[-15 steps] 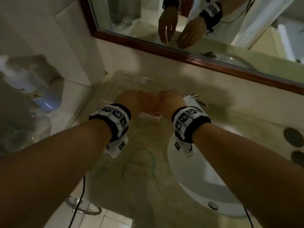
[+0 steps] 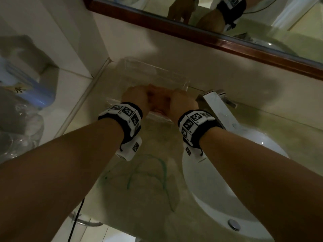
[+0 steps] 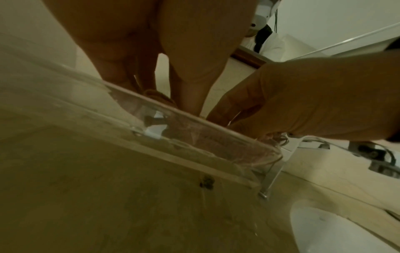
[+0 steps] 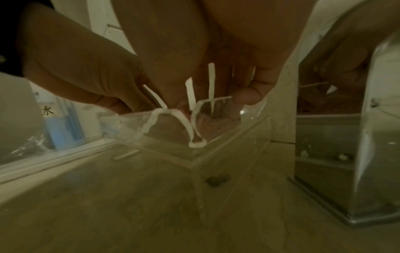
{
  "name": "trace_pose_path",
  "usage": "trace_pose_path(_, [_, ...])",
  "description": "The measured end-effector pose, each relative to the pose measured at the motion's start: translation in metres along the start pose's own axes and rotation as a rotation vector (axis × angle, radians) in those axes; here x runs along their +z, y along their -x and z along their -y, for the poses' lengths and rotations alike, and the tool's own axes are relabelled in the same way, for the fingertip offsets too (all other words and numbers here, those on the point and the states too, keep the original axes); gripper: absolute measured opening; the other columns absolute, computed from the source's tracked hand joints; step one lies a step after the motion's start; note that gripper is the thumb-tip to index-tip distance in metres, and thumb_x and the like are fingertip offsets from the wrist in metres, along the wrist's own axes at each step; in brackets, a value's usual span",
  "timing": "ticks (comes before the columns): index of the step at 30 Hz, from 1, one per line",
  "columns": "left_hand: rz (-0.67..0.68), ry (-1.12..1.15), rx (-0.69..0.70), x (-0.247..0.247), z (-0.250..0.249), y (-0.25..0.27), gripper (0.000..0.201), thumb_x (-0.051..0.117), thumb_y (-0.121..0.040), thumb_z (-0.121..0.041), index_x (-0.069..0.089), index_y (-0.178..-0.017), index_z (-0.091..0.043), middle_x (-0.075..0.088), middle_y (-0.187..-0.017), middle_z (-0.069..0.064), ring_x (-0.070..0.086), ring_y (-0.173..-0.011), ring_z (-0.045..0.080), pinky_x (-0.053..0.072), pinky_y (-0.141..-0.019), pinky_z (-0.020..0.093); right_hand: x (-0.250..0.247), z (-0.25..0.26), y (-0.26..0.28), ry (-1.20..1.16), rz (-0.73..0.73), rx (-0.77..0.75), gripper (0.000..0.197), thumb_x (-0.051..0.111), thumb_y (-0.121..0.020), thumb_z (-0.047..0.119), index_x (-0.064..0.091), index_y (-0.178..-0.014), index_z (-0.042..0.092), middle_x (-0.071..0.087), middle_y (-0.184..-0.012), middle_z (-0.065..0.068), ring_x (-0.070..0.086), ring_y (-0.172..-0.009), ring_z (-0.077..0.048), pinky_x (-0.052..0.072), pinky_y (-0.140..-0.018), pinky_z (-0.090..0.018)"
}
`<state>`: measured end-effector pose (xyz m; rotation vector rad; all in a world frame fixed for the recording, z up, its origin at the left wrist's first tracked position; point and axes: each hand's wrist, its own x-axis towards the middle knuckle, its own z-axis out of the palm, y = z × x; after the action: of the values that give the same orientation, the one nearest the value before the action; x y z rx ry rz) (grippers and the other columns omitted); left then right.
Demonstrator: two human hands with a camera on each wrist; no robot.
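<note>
A clear acrylic tray [image 2: 153, 79] stands on the counter against the back wall. A pinkish cloth-like item [image 2: 158, 109] lies in its near end. Both hands reach down into the tray, side by side. My left hand [image 2: 134, 96] has its fingers curled down onto the pink item [image 3: 216, 137]. My right hand [image 2: 181, 103] pinches the same item [image 4: 168, 130] from the right, thumb [image 4: 249, 95] at the tray's rim. In the left wrist view the right hand [image 3: 303, 102] sits close beside my left hand [image 3: 173, 102]. The fingertips are partly hidden by the tray wall.
A chrome faucet [image 2: 215, 105] stands just right of the tray, over a white basin [image 2: 227, 189]. A mirror with a wood frame [image 2: 227, 44] hangs above. A blue bottle [image 4: 65, 123] and clear plastic wrap [image 2: 19, 133] sit on the left ledge. Green scribbles [image 2: 148, 172] mark the counter.
Both hands stay at the near end of the tray on the pink item. The head view has come closer and tipped down a little.
</note>
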<state>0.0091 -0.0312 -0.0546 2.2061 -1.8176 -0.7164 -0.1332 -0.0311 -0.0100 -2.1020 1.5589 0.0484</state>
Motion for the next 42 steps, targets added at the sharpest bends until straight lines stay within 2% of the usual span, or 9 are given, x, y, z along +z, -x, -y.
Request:
trace_pose_path(3, [0.003, 0.083, -0.018, 0.002, -0.003, -0.004, 0.037, 0.075, -0.078, -0.027, 0.07, -0.114, -0.025, 0.072, -0.111, 0.006, 0.067, -0.1, 0.028, 0.055, -0.086, 0.033, 0.015, -0.007, -0.015, 0.038, -0.06, 0.045, 0.03, 0.051, -0.096, 0.03, 0.056, -0.117, 0.01, 0.058, -0.111, -0.012, 0.059, -0.102, -0.031, 0.048, -0.077, -0.039])
trace_pose_path(9, [-0.038, 0.215, -0.031, 0.009, -0.005, 0.0, 0.017, 0.07, -0.08, -0.019, 0.073, -0.096, -0.02, 0.074, -0.092, 0.006, 0.068, -0.084, 0.023, 0.054, -0.073, 0.027, 0.039, -0.015, -0.039, 0.072, -0.113, 0.084, 0.015, 0.056, -0.089, 0.029, 0.066, -0.091, 0.017, 0.063, -0.084, -0.003, 0.059, -0.069, -0.023, 0.043, -0.054, -0.028])
trace_pose_path(16, [-0.169, 0.414, 0.079, -0.016, 0.006, 0.028, 0.023, 0.075, -0.08, -0.022, 0.071, -0.102, -0.02, 0.065, -0.086, -0.007, 0.06, -0.073, 0.003, 0.042, -0.056, -0.001, 0.03, -0.006, -0.009, 0.066, -0.319, -0.11, 0.02, 0.055, -0.088, 0.024, 0.066, -0.103, 0.017, 0.063, -0.101, -0.011, 0.057, -0.094, -0.036, 0.047, -0.08, -0.042])
trace_pose_path(21, [-0.205, 0.548, 0.088, -0.029, 0.028, 0.063, 0.026, 0.074, -0.077, -0.017, 0.07, -0.102, -0.025, 0.07, -0.098, -0.003, 0.068, -0.087, 0.011, 0.057, -0.072, 0.025, 0.029, 0.017, 0.028, 0.003, -0.348, -0.227, 0.024, 0.055, -0.089, 0.03, 0.063, -0.1, 0.009, 0.061, -0.103, -0.013, 0.055, -0.096, -0.036, 0.042, -0.076, -0.037])
trace_pose_path(27, [-0.209, 0.659, -0.017, -0.014, 0.07, 0.112, 0.033, 0.073, -0.078, -0.008, 0.071, -0.107, -0.023, 0.071, -0.101, -0.002, 0.068, -0.09, 0.012, 0.059, -0.073, 0.026, 0.06, 0.047, 0.057, -0.03, -0.255, -0.303, 0.025, 0.057, -0.088, 0.029, 0.062, -0.1, 0.008, 0.059, -0.1, -0.012, 0.056, -0.09, -0.034, 0.047, -0.073, -0.04])
trace_pose_path(30, [-0.192, 0.671, -0.076, 0.001, 0.094, 0.134, 0.033, 0.074, -0.079, -0.012, 0.07, -0.108, -0.027, 0.071, -0.104, -0.006, 0.068, -0.093, 0.01, 0.058, -0.079, 0.03, 0.083, 0.053, 0.063, -0.005, -0.162, -0.327, 0.028, 0.056, -0.089, 0.03, 0.061, -0.104, 0.008, 0.058, -0.101, -0.013, 0.057, -0.088, -0.034, 0.038, -0.064, -0.031])
trace_pose_path(36, [-0.197, 0.639, -0.193, 0.033, 0.132, 0.17, 0.039, 0.072, -0.079, -0.013, 0.063, -0.115, -0.027, 0.065, -0.109, -0.009, 0.06, -0.091, 0.006, 0.042, -0.063, -0.002, 0.132, 0.065, 0.066, 0.106, 0.029, -0.281, 0.029, 0.052, -0.092, 0.035, 0.057, -0.105, 0.01, 0.054, -0.104, -0.01, 0.057, -0.082, -0.031, 0.036, -0.06, -0.031])
trace_pose_path(40, [-0.209, 0.502, -0.235, 0.049, 0.16, 0.192, 0.047, 0.076, -0.076, -0.021, 0.063, -0.12, -0.019, 0.065, -0.117, 0.004, 0.064, -0.101, 0.019, 0.052, -0.083, 0.023, 0.157, 0.075, 0.067, 0.153, 0.17, -0.281, 0.042, 0.054, -0.09, 0.039, 0.048, -0.124, 0.014, 0.05, -0.109, -0.009, 0.059, -0.086, -0.034, 0.037, -0.062, -0.032])
trace_pose_path(42, [-0.188, 0.363, -0.25, 0.053, 0.175, 0.2, 0.06, 0.08, -0.071, -0.024, 0.06, -0.126, -0.014, 0.06, -0.127, 0.012, 0.058, -0.113, 0.028, 0.045, -0.096, 0.031, 0.166, 0.08, 0.065, 0.141, 0.208, -0.291, 0.059, 0.054, -0.089, 0.044, 0.035, -0.139, 0.02, 0.048, -0.115, -0.009, 0.059, -0.087, -0.035, 0.044, -0.066, -0.034])
